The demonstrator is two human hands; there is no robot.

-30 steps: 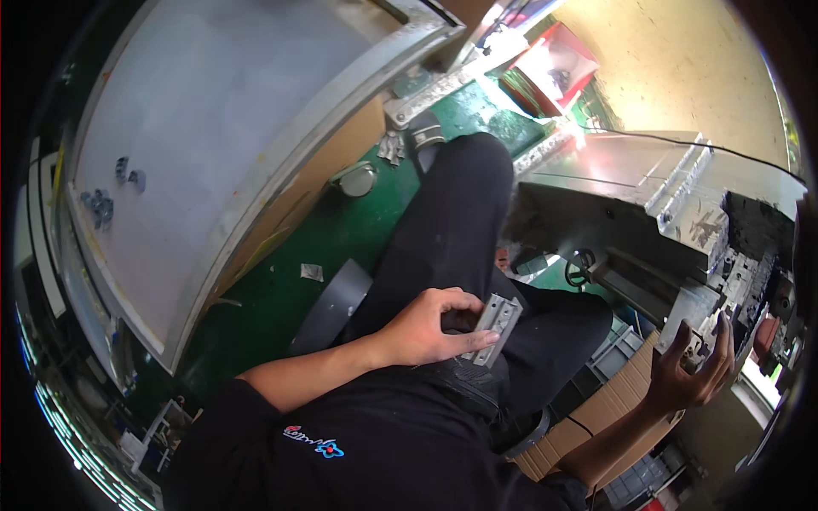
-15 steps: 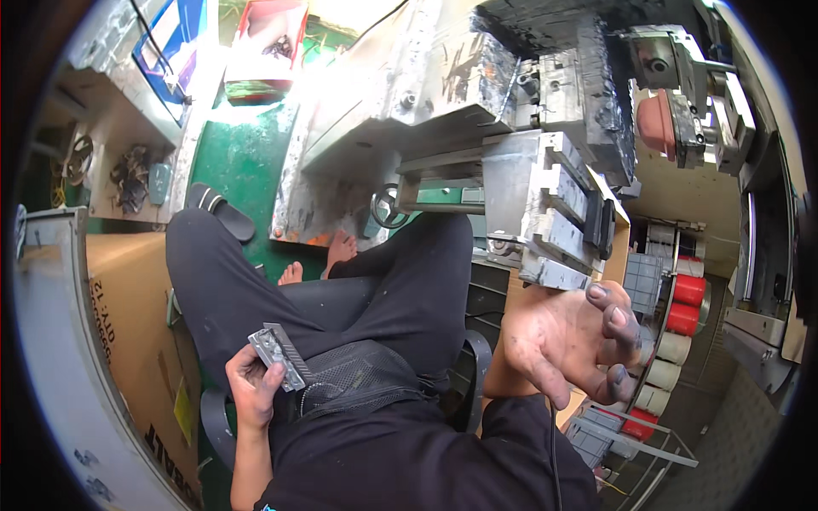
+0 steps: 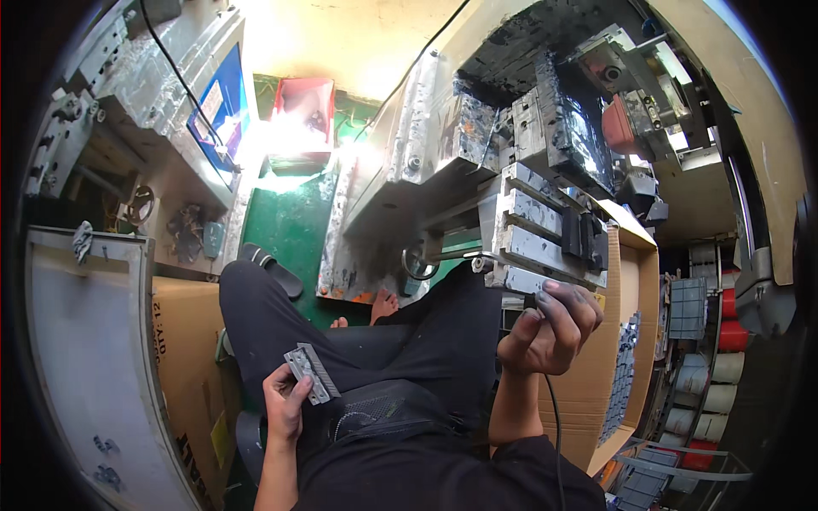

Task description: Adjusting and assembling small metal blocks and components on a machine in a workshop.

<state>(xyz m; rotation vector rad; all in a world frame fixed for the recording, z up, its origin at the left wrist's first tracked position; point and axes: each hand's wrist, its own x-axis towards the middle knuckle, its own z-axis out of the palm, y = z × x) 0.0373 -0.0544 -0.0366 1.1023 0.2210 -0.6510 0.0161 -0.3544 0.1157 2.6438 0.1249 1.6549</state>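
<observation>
My left hand is closed round a small grey finned metal block, thumb on its face, held above my lap. The fins run along the edge nearest my legs. My right hand is raised on the right, fingers bent together, their tips dark with grime. Its fingertips are close to the lowest bar of a slotted metal fixture on the machine. Whether they touch that bar, or pinch something small, I cannot make out. Black pieces sit on the fixture's right end.
Right of my right hand stands an open cardboard box with rows of grey parts inside. A dark cable hangs beside my right forearm. The machine fills the area ahead. On the left are a metal panel and another carton.
My right hand has gone from palm up with spread fingers to fingers bent together by the fixture's lowest bar. The view has shifted, showing more of the box. My left hand keeps its block.
</observation>
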